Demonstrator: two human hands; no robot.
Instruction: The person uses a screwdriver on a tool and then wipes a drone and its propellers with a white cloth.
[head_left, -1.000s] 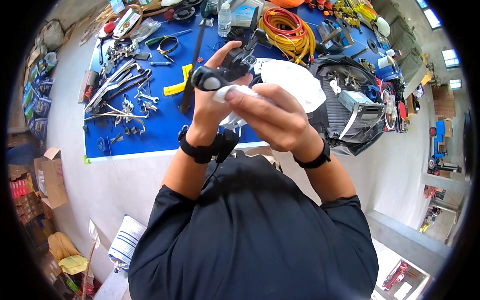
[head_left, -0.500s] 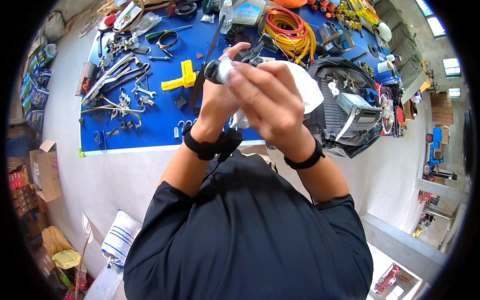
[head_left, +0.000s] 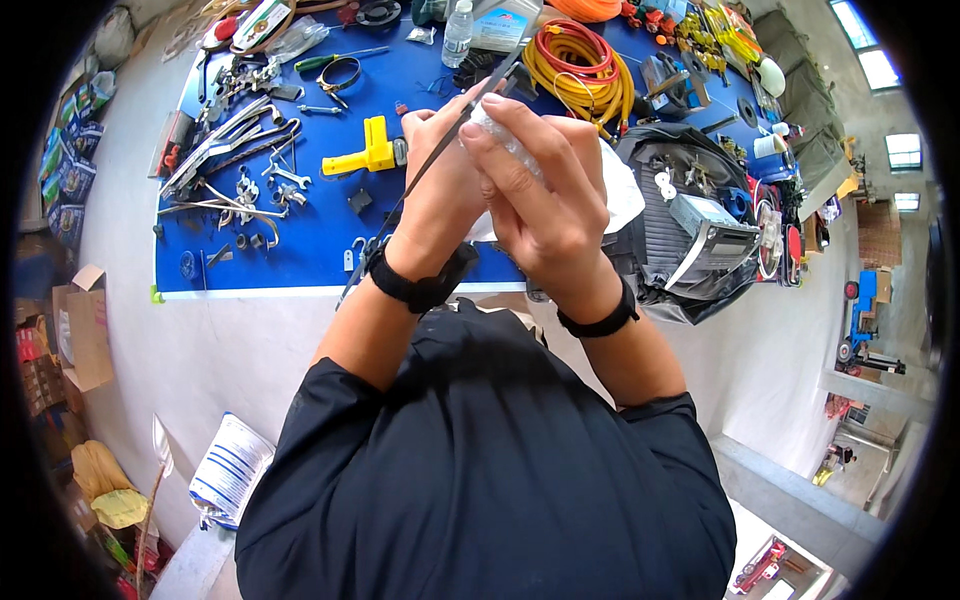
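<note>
Both my hands are raised over the near middle of the blue table. My left hand is closed around a long, thin dark strip that resembles a wiper blade. The strip slants from the upper right down past my left wrist. A crumpled whitish wad, tissue or thin plastic, is pinched in my right hand, its fingertips close against the strip. A white sheet or bag shows behind my right hand. To the left of my hands lies a yellow pistol-shaped tool.
Metal arms and wrenches cover the table's left side. Coiled yellow and red hoses and a water bottle sit farther back. A black bag bearing a car stereo unit lies at the right. The table's near edge runs before me.
The strip has swung from steep to more slanted, its lower end now past my left wrist. My right hand has shifted slightly, and more of the white wad shows.
</note>
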